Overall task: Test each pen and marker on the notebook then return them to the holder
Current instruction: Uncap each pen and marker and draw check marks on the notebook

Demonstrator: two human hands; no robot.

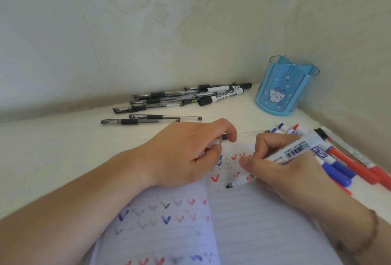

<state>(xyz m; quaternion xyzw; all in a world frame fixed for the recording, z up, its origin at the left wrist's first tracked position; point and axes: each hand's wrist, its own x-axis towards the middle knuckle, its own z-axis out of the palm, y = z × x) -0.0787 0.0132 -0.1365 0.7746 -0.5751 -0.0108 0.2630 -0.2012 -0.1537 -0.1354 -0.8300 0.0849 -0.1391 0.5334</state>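
Right hand [281,171] fingers grip a marker [275,159] over the notebook [254,222]; left hand [190,152] fingers pinch its cap [218,141]; blue holder [283,87] empty.

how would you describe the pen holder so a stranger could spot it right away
Look to the far right corner of the white desk, where the two walls meet. The pen holder stands upright there, right of the black pens: the only translucent blue cup, with a white cartoon face.

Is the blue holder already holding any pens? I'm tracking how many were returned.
No, the blue holder stands with its see-through compartments showing nothing inside.
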